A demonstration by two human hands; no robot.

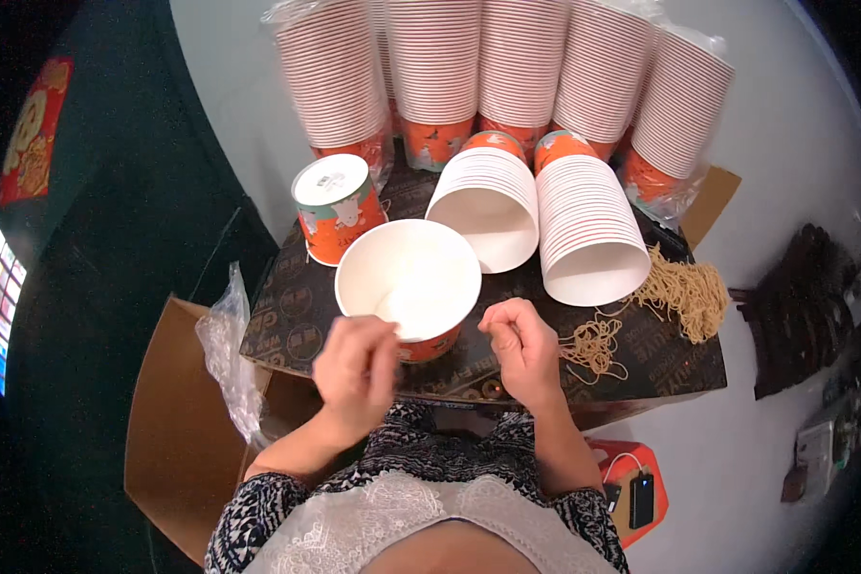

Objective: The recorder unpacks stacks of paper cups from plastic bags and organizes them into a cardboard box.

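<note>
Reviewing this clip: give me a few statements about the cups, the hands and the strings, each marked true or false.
1. An open white-lined paper bowl stands upright in front of both hands. True.
2. The left hand grips the lidded orange cup. False: that cup stands apart, behind and to the left of the open bowl; the left hand is at the bowl's near rim.
3. A bundle of tan strings lies to the right of the cup stack on its side. True.
4. The right hand rests inside the open bowl. False: it is beside the bowl, fingers curled, over the dark tabletop.
5. Tall cup stacks stand at the back. True.
</note>
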